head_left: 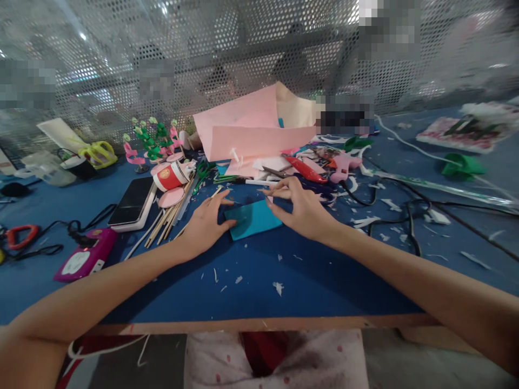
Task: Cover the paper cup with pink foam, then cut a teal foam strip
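A small bright-blue rectangle (253,221), like felt or stiff paper, lies on the blue table between my hands. My left hand (205,221) is at its left end, thumb resting on the edge and fingers stretched apart. At the upper right corner, my right hand (302,208) has thumb and forefinger drawn together in a pinch. A tiny pale scrap (270,200) shows between those fingertips; its kind is unclear. Just beyond my right fingers lie a white pen-like stick (261,182) and open scissors with a dark blade (275,172).
Large pink sheets (259,141) stand behind. A red-handled tool (304,168) and pink glue gun (343,166) lie right, with black cords. Left are a phone (133,200), a red-and-white paper cup (172,175), wooden sticks (168,221) and a purple power box (87,254). Paper scraps dot the table.
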